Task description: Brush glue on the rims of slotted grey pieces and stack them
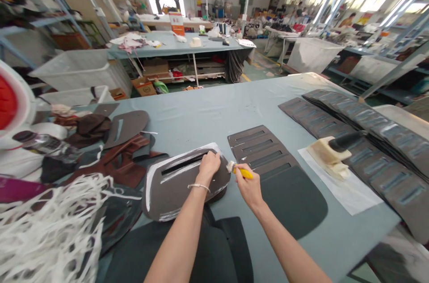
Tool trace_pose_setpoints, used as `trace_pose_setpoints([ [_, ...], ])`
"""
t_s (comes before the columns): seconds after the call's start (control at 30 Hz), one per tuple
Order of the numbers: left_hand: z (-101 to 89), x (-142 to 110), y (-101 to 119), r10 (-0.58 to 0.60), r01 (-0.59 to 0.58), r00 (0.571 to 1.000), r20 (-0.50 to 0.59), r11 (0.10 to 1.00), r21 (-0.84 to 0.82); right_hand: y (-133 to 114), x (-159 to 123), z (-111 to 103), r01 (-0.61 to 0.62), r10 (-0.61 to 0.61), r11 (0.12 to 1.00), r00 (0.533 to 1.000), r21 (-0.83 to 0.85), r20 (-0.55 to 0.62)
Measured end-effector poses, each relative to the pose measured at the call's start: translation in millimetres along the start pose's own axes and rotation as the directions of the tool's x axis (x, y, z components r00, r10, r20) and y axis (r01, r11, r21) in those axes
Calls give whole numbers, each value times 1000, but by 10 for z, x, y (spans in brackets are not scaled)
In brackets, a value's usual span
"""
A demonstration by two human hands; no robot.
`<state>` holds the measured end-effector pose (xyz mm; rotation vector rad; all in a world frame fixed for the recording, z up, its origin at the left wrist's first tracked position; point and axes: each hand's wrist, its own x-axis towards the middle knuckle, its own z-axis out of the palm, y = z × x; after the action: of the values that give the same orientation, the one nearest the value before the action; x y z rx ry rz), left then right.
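Note:
A rounded dark brown panel (187, 185) with one long slot lies in front of me on a small stack. White glue-like paste streaks its edge and the area around the slot. My left hand (210, 163), fingers curled together, presses on the panel near the slot's right end; its fingertips are partly hidden. Just right of the panel, my right hand (248, 182) grips a small brush (247, 173) with a yellow handle and white-coated bristles. Beside that hand lies a longer dark panel (268, 151) with several slots at its far end and a plain dark green near end.
Stacked slotted panels (378, 140) line the table's right side. A cream-coloured block holding a dark cylinder (331, 153) stands on white paper (358, 198). At left are tangled white strips (56, 234), scraps and a clear bottle (50, 144). Another table (154, 51) stands beyond.

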<state>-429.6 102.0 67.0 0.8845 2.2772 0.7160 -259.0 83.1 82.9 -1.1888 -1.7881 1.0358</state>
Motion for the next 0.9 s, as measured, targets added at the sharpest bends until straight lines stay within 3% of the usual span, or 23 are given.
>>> trace_pose_setpoints([
  [0.2,161,-130,227,-51,57,991,-125,997,43,-17,-441,-122,-47,45,998,997,37,59],
  [0.33,172,-130,244,-74,67,988,-138,996,-51,68,-332,-171,-46,61,990,993,135,-105],
  [0.43,51,-139,131,-69,52,994,-79,978,-204,156,-184,-91,-2,24,985,992,174,-123],
  [0.53,-189,-292,-128,-29,18,999,-20,910,-414,216,-117,104,55,-54,976,998,212,-11],
  [0.63,-627,-653,-454,-41,-13,996,-80,815,-580,253,-123,314,171,-199,971,967,169,161],
  [0.67,-815,-821,-536,-57,-32,991,-118,770,-637,262,-129,361,208,-231,969,953,132,197],
  [0.7,-1009,-1011,-584,-87,-68,984,-158,631,-773,269,-133,390,230,-246,968,944,97,218],
  [0.77,-1358,-1431,-559,-123,-136,970,-207,430,-893,270,-121,395,224,-234,972,943,70,235],
  [0.83,-1565,-1847,-377,-125,-183,962,-243,367,-912,248,-83,343,160,-187,980,947,120,262],
  [0.9,-1581,-2190,-113,-90,-184,970,-226,339,-923,201,-37,252,56,-122,973,949,225,290],
])
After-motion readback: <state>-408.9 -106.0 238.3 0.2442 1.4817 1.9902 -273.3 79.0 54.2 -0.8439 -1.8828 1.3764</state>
